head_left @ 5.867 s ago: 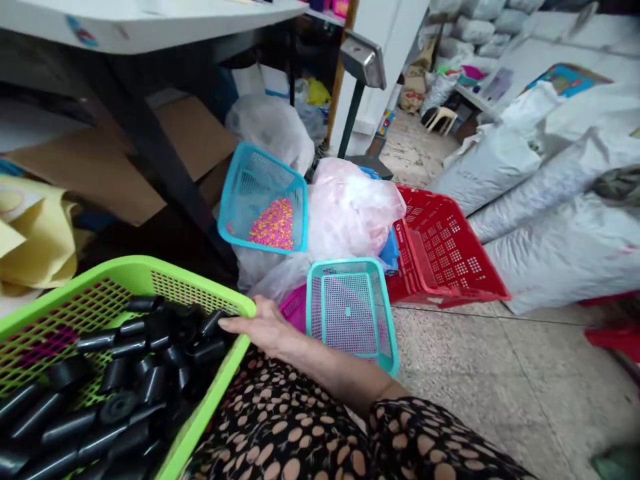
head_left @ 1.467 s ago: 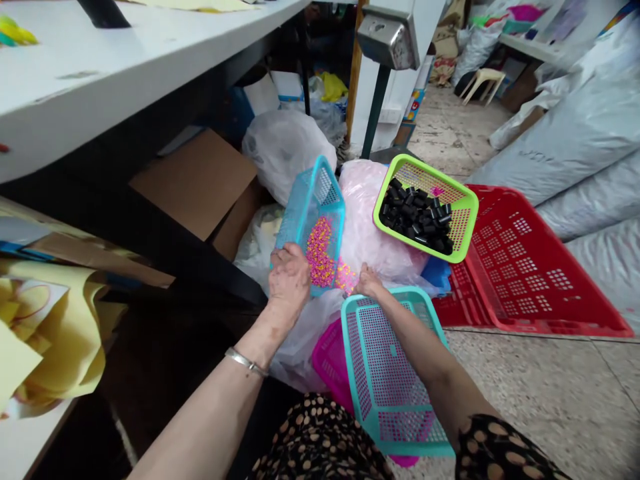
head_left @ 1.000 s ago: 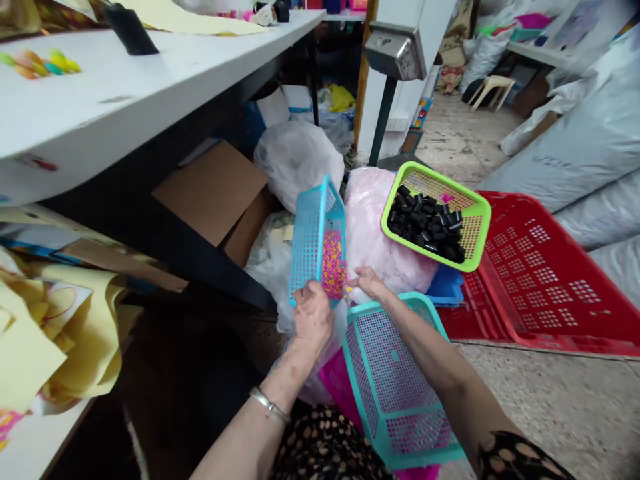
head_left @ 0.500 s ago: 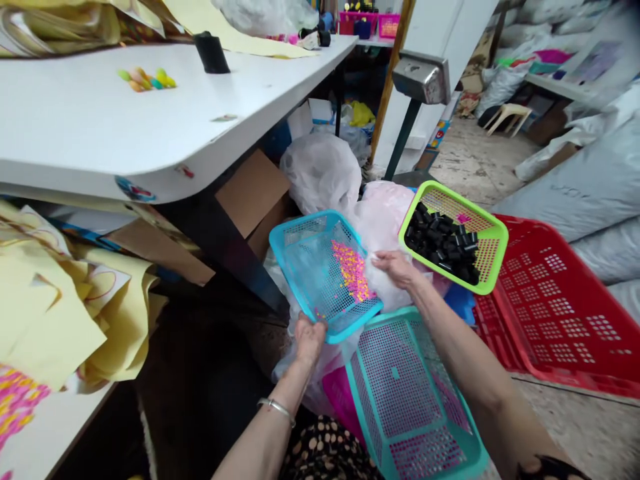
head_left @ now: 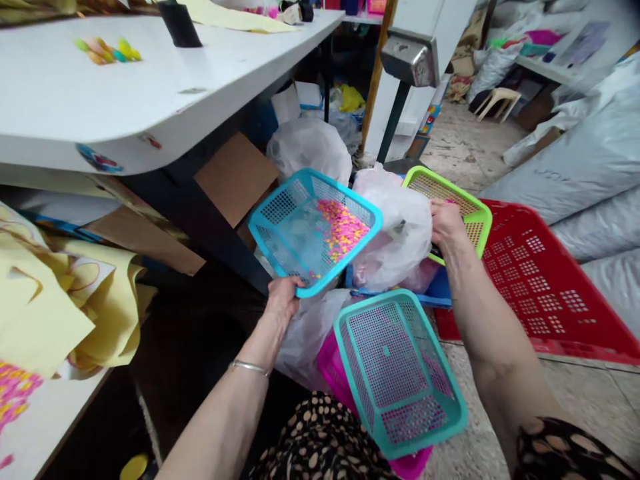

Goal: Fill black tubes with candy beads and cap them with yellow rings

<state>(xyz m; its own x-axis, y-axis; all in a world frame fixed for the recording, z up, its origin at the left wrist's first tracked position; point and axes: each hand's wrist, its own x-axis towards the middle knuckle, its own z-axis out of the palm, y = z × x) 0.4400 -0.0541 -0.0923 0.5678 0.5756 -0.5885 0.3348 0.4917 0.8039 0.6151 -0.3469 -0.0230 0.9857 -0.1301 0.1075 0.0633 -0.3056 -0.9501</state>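
My left hand (head_left: 283, 295) grips the near rim of a blue plastic basket (head_left: 287, 257), which is tilted. Small pink and yellow pieces (head_left: 344, 230) lie heaped along its right side. My right hand (head_left: 447, 223) is closed on a white plastic bag (head_left: 400, 233), pulled out to the right of the blue basket. Behind that hand sits a lime-green basket (head_left: 480, 220); the bag and my hand hide most of its black pieces. Below, a turquoise basket (head_left: 385, 350) rests over a magenta one (head_left: 333, 360).
A white table (head_left: 125, 87) with a black cylinder (head_left: 180, 25) and small coloured pieces stands at the left. A red crate (head_left: 540, 287) and stacked grey sacks (head_left: 590, 167) are at the right. A metal-topped post (head_left: 407, 60) rises behind the baskets. Yellow paper (head_left: 40, 293) hangs at the left.
My right hand has moved right, drawing the white bag out across the lime-green basket. My left hand has lifted the blue basket slightly up and away. The view has shifted.
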